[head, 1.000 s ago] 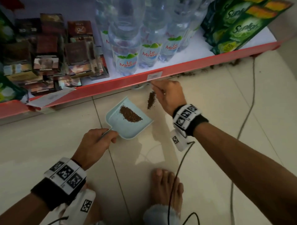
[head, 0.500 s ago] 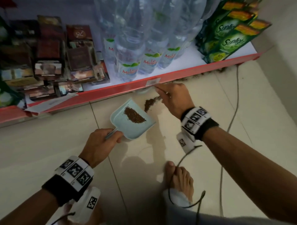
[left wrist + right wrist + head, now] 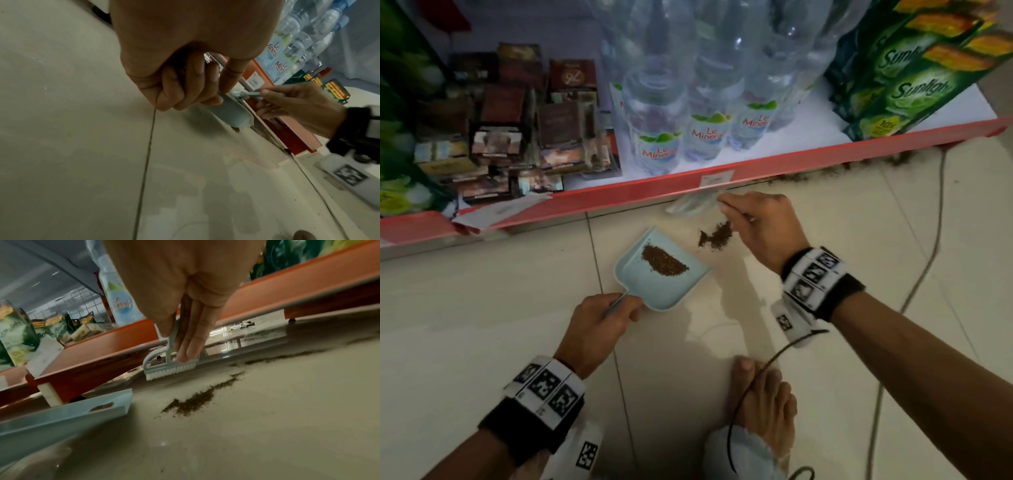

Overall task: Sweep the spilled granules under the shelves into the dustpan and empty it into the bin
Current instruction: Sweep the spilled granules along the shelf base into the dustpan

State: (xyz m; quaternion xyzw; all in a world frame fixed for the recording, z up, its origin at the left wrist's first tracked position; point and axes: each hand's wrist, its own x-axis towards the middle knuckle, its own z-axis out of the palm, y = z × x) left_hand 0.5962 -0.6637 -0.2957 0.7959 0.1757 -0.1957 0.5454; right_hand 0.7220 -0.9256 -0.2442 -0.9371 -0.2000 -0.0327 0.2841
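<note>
A pale blue dustpan (image 3: 654,291) lies on the tiled floor with a heap of brown granules (image 3: 663,264) in it. My left hand (image 3: 602,317) grips its handle. A small loose pile of granules (image 3: 717,234) lies on the floor just right of the pan's mouth. My right hand (image 3: 760,222) holds a small pale blue brush (image 3: 170,365) by its handle, head at the shelf's lower edge, bristles just off the floor behind that pile (image 3: 197,399). More granules (image 3: 859,168) trail along under the red shelf edge to the right. No bin is in view.
The red-edged bottom shelf (image 3: 756,171) carries water bottles (image 3: 661,137), green detergent packs (image 3: 914,78) and dark boxes (image 3: 517,130). A cable (image 3: 924,260) runs across the floor at right. My bare foot (image 3: 760,404) stands below the hands.
The right hand has carried the brush back from the loose pile to the shelf's lower edge. The dustpan and the left hand have kept their place on the floor; the view has shifted.
</note>
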